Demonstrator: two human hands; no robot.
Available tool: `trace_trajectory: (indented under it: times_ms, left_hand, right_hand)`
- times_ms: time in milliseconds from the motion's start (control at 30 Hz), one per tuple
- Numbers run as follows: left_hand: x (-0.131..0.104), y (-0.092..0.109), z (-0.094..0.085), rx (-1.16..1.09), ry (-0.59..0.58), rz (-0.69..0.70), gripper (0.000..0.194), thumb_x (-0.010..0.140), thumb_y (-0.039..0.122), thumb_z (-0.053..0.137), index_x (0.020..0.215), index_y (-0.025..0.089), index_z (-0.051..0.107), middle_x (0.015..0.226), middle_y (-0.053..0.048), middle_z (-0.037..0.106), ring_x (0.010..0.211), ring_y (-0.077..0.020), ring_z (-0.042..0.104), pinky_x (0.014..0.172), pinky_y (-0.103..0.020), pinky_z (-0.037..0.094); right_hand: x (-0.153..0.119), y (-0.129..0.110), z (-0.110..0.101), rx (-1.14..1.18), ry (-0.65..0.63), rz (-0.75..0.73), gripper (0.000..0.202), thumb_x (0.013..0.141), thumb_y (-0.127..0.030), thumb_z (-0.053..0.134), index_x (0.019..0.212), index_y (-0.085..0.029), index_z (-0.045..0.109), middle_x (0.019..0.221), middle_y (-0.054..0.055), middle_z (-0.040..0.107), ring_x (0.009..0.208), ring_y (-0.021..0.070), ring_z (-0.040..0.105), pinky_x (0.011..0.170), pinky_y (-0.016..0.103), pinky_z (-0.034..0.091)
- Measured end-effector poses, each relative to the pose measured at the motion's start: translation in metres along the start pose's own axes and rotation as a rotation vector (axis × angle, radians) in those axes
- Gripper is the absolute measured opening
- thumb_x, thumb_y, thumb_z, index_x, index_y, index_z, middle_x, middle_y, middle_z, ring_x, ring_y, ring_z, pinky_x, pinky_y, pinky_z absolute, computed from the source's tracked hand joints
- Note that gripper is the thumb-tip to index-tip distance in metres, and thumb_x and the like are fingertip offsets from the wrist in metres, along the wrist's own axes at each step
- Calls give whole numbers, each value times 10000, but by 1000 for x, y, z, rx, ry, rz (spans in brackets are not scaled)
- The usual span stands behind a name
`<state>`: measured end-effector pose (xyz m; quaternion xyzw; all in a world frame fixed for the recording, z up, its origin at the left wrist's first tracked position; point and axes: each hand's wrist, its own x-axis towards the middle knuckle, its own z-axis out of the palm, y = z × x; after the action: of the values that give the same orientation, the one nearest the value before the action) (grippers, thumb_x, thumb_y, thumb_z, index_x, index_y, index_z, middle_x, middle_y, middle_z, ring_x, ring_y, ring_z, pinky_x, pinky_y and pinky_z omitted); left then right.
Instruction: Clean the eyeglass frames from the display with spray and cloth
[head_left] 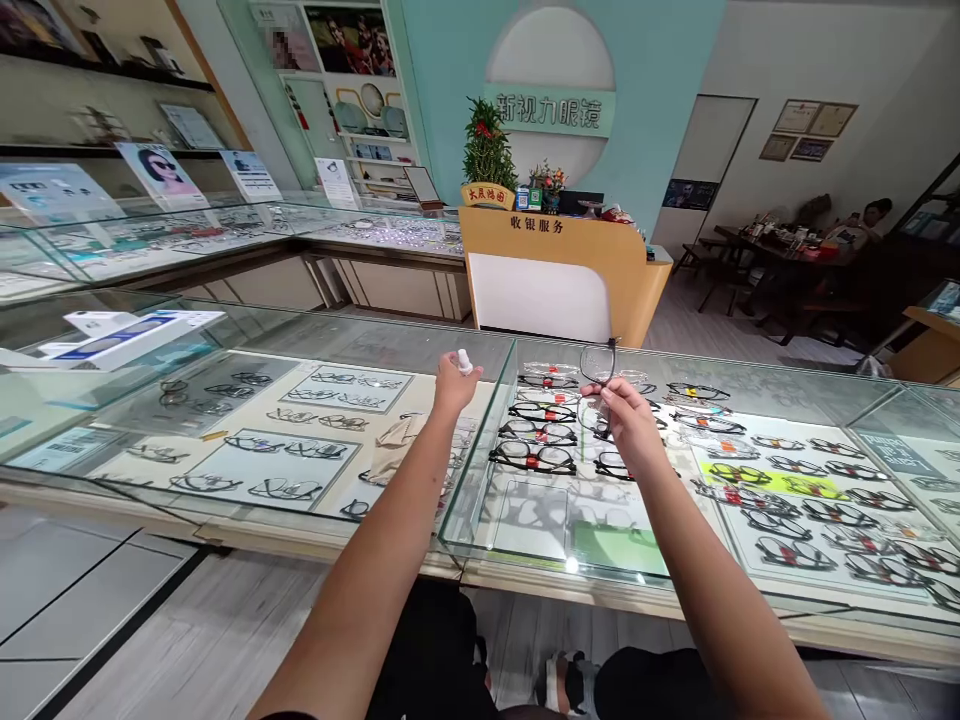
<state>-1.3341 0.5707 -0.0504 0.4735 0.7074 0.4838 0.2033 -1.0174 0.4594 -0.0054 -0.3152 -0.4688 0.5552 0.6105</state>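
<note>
My left hand (pixel 454 386) is closed around a small white bottle (pixel 464 362) with its nozzle end up, above the glass counter. In my right hand (pixel 624 412) I grip a pair of dark-framed eyeglasses (pixel 598 364) by the middle, one lens raised and the other hanging lower. A crumpled beige cloth (pixel 394 446) lies on the counter, partly covered by my left forearm. Under the glass below my right hand are rows of eyeglasses (pixel 534 458), several with red tags.
The glass display counter (pixel 480 545) spans the space before me, with a vertical glass edge between its two cases. A white box (pixel 142 335) rests on the left. Beyond stands a wooden cashier desk (pixel 555 235). Far right, a person (pixel 855 235) is by a dark table.
</note>
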Motion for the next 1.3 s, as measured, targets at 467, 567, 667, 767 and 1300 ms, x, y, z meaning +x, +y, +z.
trace_trajectory:
  times_ms: [467,567,667,767,1300]
  left_hand:
    - [-62,-37,-167,742,-211,21,307,827,437,688,1068,247,687,1150,-125,765,984,-347,692,736,-357,425]
    - [-55,-63,-174,637,-320,-68,602,688,577,764,1173,226,705,1244,-174,750,1082,-392,697,751,-352,463]
    - [-49,-74,-176,531,-396,-38,596,695,666,707,1118,246,738,1246,-138,769,1095,-362,710,766,-336,495]
    - [-46,-75,-179,452,-440,-19,568,724,741,657,1000,254,757,1143,-106,801,1051,-337,725,771,-329,512]
    - [-51,-58,-198,311,-411,-64,541,658,778,690,785,257,763,1015,-103,809,1012,-352,717,834,-379,546]
  right_hand:
    - [-4,-1,-2,-2,-28,8,269,834,-458,866,887,-289,662,1002,18,805,1148,277,716,1033,418,494]
    - [-4,1,-1,-5,-44,8,260,841,-449,863,884,-285,666,1007,17,805,1147,266,716,1025,400,489]
    - [-5,2,-1,-20,-34,13,285,829,-468,865,884,-282,657,1009,27,811,1132,274,721,1002,404,496]
    - [-4,3,-2,-35,-37,13,289,834,-474,856,869,-279,647,1016,32,812,1134,275,722,996,402,498]
    - [-6,1,-1,-30,-43,19,310,819,-483,865,875,-279,639,1016,33,818,1123,268,728,981,388,498]
